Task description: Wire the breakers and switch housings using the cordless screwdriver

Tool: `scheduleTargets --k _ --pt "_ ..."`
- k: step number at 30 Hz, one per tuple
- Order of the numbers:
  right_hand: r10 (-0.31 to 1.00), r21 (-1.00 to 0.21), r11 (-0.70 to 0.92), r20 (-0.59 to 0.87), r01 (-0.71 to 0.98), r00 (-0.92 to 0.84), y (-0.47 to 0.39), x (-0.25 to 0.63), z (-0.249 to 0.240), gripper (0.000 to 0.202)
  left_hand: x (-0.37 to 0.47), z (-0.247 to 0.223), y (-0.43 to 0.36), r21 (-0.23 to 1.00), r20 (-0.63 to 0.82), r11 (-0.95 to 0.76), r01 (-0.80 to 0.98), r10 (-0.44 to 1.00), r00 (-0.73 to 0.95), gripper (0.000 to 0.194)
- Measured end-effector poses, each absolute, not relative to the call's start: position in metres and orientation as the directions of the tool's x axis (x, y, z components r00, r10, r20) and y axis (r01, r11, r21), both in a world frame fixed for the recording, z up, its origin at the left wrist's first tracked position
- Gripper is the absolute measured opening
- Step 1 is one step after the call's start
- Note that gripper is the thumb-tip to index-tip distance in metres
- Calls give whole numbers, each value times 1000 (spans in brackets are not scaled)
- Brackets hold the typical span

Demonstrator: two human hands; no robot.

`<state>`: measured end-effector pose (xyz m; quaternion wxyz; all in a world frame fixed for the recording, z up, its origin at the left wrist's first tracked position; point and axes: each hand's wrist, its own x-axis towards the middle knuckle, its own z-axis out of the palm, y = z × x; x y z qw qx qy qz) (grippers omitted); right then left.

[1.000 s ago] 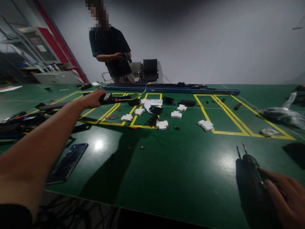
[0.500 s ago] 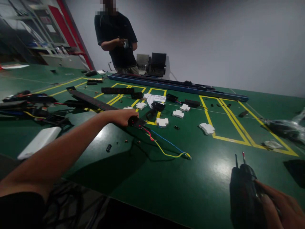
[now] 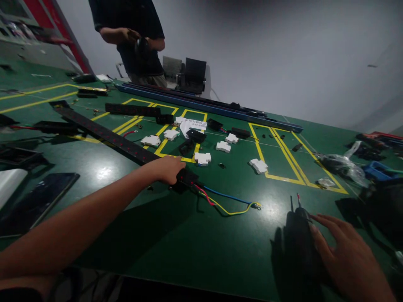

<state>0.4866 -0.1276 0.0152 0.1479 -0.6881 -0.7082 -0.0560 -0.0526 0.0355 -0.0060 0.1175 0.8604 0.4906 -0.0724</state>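
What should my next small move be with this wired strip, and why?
Perhaps reach your right hand over to the loose wire ends: your left hand already grips the black strip by its wired end, and those ends lie on the table between it and the two-tipped tool.

1. We lose the person (image 3: pixel 129 25) above the shoulders at the top edge, and the dark thing in their hands is too blurred to name.
2. Our left hand (image 3: pixel 170 168) hides part of the black strip (image 3: pixel 110 136).
3. We cannot tell whether our right hand (image 3: pixel 349 247) grips the dark tool (image 3: pixel 304 222), whose body melts into shadow.
4. The left edge cuts off the white object (image 3: pixel 10 184) and the phone (image 3: pixel 40 203).
5. We cannot read the paper's (image 3: pixel 194 126) print.
6. The plastic bag's (image 3: pixel 343 165) contents are unclear to us.
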Motion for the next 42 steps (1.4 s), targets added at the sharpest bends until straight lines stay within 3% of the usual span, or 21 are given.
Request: scheduleTargets --k 3,6,8,10,13,17,26,31,34,42 --pt "938 -74 294 215 953 -272 -88 440 48 52 -49 -3 33 32 -244 -483 875 845 475 44" --pt "821 -103 566 -21 818 -571 -40 372 69 50 -48 0 28 16 -200 -496 868 849 488 44" --pt "725 -134 655 -166 744 -668 -5 325 72 49 -49 0 24 17 -158 -512 859 847 508 41" --pt "703 -93 668 -245 738 -667 35 285 68 45 -52 -2 22 22 -110 -540 841 835 539 38" --pt "798 26 578 -227 816 -558 99 244 56 32 -57 -9 21 27 -22 -603 797 797 604 37" --pt "887 117 457 -129 882 -443 171 221 44 37 -60 -12 19 17 30 -634 773 773 634 39" --pt "774 9 629 84 777 -627 233 115 27 37 -58 -3 14 -18 21 -622 783 783 622 46" --pt "591 -25 806 -25 591 -806 247 15 19 41 -58 0 15 -65 -41 -612 789 791 610 59" --pt "520 -30 849 -124 527 -845 249 -22 17 57 -57 1 17 -77 -80 -612 787 791 607 59" --pt "642 -39 758 -129 651 -755 228 -8 31 77 -56 -4 21 -68 -95 -630 774 776 623 56"
